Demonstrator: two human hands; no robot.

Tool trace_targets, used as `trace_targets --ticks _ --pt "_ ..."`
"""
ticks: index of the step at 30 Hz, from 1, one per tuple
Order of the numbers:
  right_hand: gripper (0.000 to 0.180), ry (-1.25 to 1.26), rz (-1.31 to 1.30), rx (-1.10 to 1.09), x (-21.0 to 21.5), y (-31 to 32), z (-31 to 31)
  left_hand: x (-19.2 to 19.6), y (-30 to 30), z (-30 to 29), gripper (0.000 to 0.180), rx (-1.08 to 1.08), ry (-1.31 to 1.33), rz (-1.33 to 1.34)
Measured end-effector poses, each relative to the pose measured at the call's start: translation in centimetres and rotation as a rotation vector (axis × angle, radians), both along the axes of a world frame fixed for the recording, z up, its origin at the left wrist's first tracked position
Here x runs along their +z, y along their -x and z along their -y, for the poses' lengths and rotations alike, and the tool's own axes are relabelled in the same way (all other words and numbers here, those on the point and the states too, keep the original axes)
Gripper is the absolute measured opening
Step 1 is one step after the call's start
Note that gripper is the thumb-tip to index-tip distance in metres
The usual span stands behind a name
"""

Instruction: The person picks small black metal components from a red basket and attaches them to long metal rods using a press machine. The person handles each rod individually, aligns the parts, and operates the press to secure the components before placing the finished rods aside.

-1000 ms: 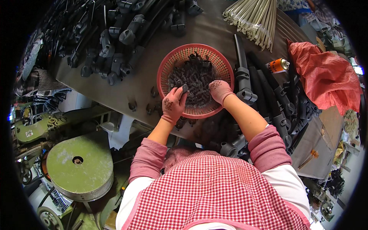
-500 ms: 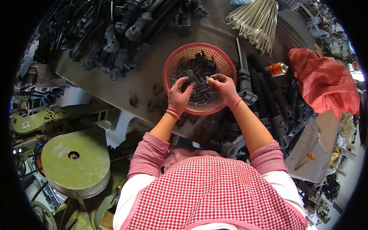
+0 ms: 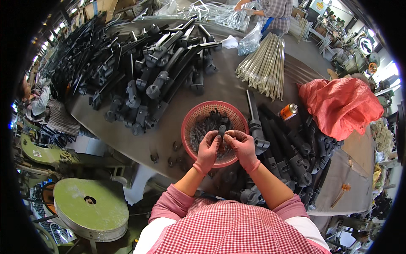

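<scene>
My left hand [image 3: 207,149] pinches a small dark grey plastic piece [image 3: 221,130] with a rounded end, held up over a round pink basket [image 3: 184,134]. Opposite it, my right hand [image 3: 242,148] has thumb and forefinger closed at the lower part of that piece. Whatever lies between the right fingertips is too small to make out. Both hands seem to wear thin pinkish gloves. Inside the basket lie many small coiled metal springs [image 3: 198,132] and, toward its far side, more dark plastic pieces [image 3: 216,115].
Black jointed tubes [image 3: 160,84] are heaped at the far left, and others [image 3: 292,156] lie right of the basket. Beyond are bundled pale rods [image 3: 266,63], an orange spray can [image 3: 288,111] and a red plastic sack [image 3: 338,106]. A green machine [image 3: 91,203] stands left. Another person [image 3: 277,15] is at the far side.
The view has tilted up, showing more of the far table and other people. My hands, apart before, have come together at the dark plastic piece.
</scene>
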State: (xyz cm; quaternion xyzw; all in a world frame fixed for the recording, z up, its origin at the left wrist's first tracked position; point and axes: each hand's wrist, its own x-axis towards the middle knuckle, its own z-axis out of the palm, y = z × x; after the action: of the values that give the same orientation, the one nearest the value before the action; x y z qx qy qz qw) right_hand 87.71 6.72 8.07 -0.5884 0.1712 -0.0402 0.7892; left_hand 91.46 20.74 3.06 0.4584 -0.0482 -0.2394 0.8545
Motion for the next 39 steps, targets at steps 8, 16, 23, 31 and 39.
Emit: trace_targets --ticks 8,16,23,31,39 --pt "0.017 0.121 0.069 0.084 2.5 1.3 -0.3 3.9 1.2 -0.9 0.013 0.006 0.022 0.032" --pt "0.019 0.078 0.113 0.045 4.7 2.3 -1.3 6.3 1.9 -1.9 0.011 -0.028 0.059 0.020" --pt "0.040 0.732 0.230 0.345 2.9 4.4 -2.8 2.9 5.0 -5.0 0.031 -0.045 0.224 -0.097" --pt "0.029 1.256 -0.022 1.319 -8.1 10.1 -8.4 -9.2 12.7 -13.5 0.030 -0.068 -1.287 0.604" --pt "0.016 1.381 0.192 0.910 -10.3 8.1 -7.1 -11.3 9.4 -14.0 0.018 -0.068 -1.380 0.918"
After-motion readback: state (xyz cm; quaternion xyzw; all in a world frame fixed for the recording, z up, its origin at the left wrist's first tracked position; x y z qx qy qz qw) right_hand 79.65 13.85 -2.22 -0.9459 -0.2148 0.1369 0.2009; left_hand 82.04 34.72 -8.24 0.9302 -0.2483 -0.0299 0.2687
